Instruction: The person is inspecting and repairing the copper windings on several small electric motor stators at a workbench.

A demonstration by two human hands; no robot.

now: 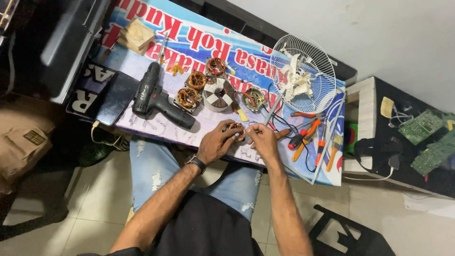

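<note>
My left hand (215,143) grips a small motor stator with copper windings (236,129) near the table's front edge. My right hand (263,141) is closed on a thin metal tool (272,112) whose tip meets the stator. Both hands sit close together over the printed banner covering the table (199,57). Beyond them lie several more copper-wound stators (196,79) and a round silver motor housing (218,95).
A black cordless drill (156,97) lies left of the motors. A white fan guard (303,73) rests at the back right. Orange-handled pliers and screwdrivers (308,137) lie right of my hands. A tablet (113,97), wood blocks (136,35) and green circuit boards (422,125) are nearby.
</note>
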